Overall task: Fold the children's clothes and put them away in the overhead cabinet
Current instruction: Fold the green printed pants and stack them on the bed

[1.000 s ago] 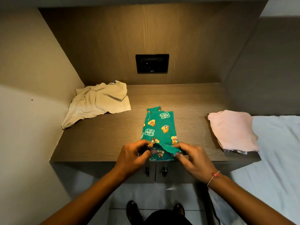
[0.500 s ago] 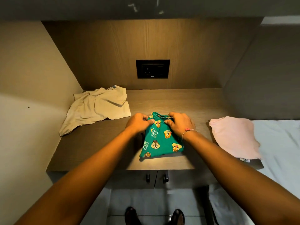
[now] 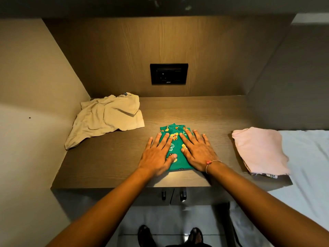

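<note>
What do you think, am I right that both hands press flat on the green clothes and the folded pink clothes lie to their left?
Not quite. The head view shows the left hand and right hand flat on the green clothes, but the folded pink clothes lie to their right, not left.

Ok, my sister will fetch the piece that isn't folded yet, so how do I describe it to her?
On the wooden counter below the black wall socket, look to the back left corner. The beige garment lies there crumpled and spread loose, unlike the green cartoon-print piece flattened under the left hand and right hand, and the folded pink garment at the right.
</note>
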Action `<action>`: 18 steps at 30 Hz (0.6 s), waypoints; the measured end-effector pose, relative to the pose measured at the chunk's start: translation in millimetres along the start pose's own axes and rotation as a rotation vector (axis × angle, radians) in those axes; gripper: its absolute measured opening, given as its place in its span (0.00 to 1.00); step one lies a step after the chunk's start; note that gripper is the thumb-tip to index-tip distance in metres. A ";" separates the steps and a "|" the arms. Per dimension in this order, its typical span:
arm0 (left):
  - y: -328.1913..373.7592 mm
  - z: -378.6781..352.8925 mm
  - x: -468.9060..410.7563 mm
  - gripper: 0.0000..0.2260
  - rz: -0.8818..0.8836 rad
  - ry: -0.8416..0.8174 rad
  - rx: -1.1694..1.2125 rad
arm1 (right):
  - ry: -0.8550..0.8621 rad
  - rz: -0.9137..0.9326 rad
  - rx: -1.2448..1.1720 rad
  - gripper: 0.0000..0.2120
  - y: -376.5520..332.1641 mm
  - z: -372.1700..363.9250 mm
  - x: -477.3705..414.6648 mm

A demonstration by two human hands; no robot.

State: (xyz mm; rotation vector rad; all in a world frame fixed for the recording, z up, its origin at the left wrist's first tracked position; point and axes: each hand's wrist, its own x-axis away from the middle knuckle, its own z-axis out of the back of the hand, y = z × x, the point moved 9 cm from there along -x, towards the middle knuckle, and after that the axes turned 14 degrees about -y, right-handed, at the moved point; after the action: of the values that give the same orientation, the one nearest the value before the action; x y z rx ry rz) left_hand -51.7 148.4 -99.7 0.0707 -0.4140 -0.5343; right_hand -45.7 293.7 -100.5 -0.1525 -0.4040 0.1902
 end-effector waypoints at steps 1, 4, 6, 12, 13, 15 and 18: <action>-0.7 -0.1 -0.6 0.33 -0.007 0.002 -0.001 | -0.011 -0.001 0.012 0.29 -1.5 -0.3 -0.4; -0.7 5.7 0.6 0.35 0.004 0.063 0.041 | 0.044 -0.048 -0.076 0.32 -3.5 7.9 6.3; -9.5 16.7 6.4 0.34 0.126 0.171 0.158 | 0.205 -0.178 -0.252 0.34 6.1 21.7 20.7; -21.1 29.9 6.7 0.25 0.467 0.150 0.404 | 0.123 -0.417 -0.547 0.29 8.0 11.0 22.6; -22.2 30.8 5.5 0.23 0.510 0.138 0.474 | 0.124 -0.429 -0.601 0.28 8.5 11.7 21.3; -24.1 30.2 3.2 0.18 0.574 0.112 0.594 | 0.123 -0.460 -0.706 0.27 13.1 12.2 20.2; -19.9 30.5 0.6 0.14 0.541 0.129 0.755 | 0.121 -0.463 -0.859 0.24 19.8 9.3 20.3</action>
State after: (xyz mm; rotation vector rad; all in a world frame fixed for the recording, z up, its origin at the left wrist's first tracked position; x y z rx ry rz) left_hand -73.0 132.2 -74.9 0.6958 -0.4681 0.1818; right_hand -34.2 318.3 -88.1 -0.9001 -0.3685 -0.4621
